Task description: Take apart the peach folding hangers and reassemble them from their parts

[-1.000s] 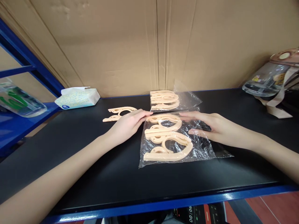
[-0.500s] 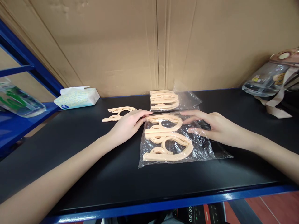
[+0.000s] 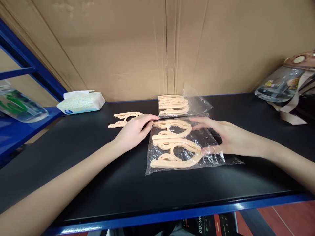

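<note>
Beige folding clothes hangers lie folded inside a clear plastic bag, flat on the black tabletop before me. My left hand rests at the bag's upper left edge, fingers stretched out and thumb apart, fingertips touching the plastic. On the bag's right part is my right hand, thumb and fingers spread wide; the thumb presses the plastic beside the lower hanger, and the fingers reach the upper one. Behind my left hand lies a loose folded hanger, partly hidden by it. A second bag of hangers lies at the back.
A tissue pack stands at the back left, near a bottle with green markings on a blue shelf. At the right is a clear strapped bottle. Cardboard walls the back. Below the blue front edge, a phone shows a timer.
My right thumb has moved down and left across the bag, so the hand is spread wider. My left hand and the bags have hardly moved.
</note>
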`<state>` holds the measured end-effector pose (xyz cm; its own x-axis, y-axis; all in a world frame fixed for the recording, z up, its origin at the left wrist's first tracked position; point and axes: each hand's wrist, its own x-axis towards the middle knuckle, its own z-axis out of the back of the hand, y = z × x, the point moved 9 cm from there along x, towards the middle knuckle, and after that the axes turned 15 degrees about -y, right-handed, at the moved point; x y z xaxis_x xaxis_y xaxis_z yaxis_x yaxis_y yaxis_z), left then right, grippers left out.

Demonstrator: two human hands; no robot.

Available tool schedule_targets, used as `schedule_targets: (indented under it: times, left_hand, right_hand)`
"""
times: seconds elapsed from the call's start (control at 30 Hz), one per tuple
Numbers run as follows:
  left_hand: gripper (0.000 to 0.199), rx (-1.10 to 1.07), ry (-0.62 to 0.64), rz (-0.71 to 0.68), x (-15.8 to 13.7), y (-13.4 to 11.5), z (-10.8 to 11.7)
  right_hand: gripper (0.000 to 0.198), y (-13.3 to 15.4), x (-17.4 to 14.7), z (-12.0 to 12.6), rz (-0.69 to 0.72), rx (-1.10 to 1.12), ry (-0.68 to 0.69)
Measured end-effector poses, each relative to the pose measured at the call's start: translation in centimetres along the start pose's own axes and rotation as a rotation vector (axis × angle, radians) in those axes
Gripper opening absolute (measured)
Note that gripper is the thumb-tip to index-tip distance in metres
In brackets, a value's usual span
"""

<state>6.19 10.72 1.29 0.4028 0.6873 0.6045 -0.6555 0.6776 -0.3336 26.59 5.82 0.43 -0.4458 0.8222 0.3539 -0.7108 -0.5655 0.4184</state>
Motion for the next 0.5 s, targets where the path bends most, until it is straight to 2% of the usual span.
schedule_targets:
  times: [0.1, 0.17, 0.5]
  left_hand:
    - [0.029, 0.023, 0.026, -0.007, -0.14, -0.14, -0.15]
    - [0.029, 0.029, 0.034, -0.017, -0.17, -0.27, -0.20]
    - [0.031, 0.009, 0.047, -0.006, -0.12, -0.30, -0.23]
  right_hand:
    - [0.103, 0.23, -0.27, -0.29, 0.027, -0.068, 0.012]
    - [0.108, 0.34, -0.43, -0.46, 0.034, -0.112, 0.008]
    - [0.103, 0.87, -0.36, -0.69, 0.090, -0.148, -0.022]
